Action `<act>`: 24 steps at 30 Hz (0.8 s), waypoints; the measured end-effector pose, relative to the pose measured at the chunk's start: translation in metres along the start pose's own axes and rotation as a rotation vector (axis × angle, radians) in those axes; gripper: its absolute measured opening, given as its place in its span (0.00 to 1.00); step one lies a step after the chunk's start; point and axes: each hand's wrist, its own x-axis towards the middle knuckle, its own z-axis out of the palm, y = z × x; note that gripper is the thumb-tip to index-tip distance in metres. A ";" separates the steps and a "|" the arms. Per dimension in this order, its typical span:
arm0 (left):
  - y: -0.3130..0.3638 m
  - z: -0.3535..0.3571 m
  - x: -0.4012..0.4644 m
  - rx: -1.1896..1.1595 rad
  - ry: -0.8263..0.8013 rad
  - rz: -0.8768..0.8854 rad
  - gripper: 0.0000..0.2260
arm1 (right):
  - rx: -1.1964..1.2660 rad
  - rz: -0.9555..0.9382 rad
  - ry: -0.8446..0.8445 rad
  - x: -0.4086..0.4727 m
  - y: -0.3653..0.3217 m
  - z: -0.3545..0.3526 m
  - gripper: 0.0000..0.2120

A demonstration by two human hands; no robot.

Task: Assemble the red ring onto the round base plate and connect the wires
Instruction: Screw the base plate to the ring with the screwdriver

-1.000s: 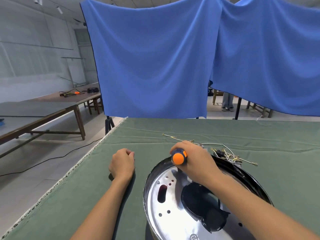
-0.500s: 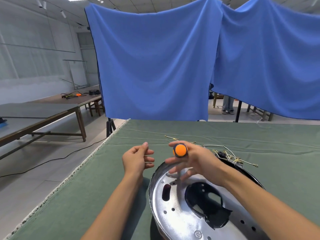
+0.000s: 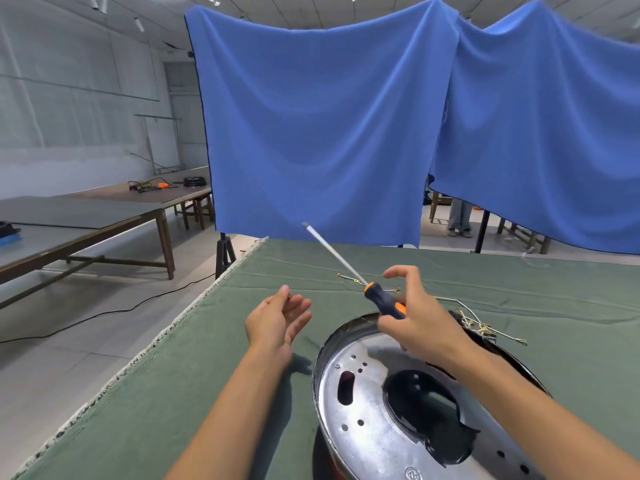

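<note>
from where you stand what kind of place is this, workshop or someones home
Most likely a workshop or recording room, not a home. A work table is covered in green cloth, blue cloth backdrops hang behind it, and long bare tables with cables stand at the left. The right hand holds a screwdriver.

Workshop or assembly hall.
Green-clothed workbench [image 3: 207,358] at centre; long wooden tables [image 3: 104,216] with cables at left; blue drapes [image 3: 311,133] hung behind; bare tiled floor.
</note>
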 end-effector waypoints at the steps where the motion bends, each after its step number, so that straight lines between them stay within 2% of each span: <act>1: 0.003 -0.002 0.002 -0.054 -0.001 -0.019 0.08 | -0.079 -0.022 -0.022 0.000 0.001 0.000 0.21; 4: 0.009 -0.008 0.006 -0.202 -0.007 -0.068 0.09 | -0.301 -0.117 -0.057 -0.003 -0.001 0.001 0.15; 7: 0.012 -0.015 0.011 -0.266 -0.002 -0.080 0.09 | -0.386 -0.156 -0.003 -0.003 0.000 0.003 0.16; 10: 0.014 -0.022 0.016 -0.311 0.008 -0.086 0.09 | -0.406 -0.188 0.042 -0.002 0.006 0.002 0.17; 15: 0.019 -0.030 0.021 -0.398 0.039 -0.100 0.09 | -0.385 -0.243 0.002 -0.003 0.008 0.000 0.21; 24: 0.016 -0.030 0.023 -0.380 0.072 -0.071 0.08 | -0.446 -0.300 -0.019 -0.004 0.010 0.001 0.17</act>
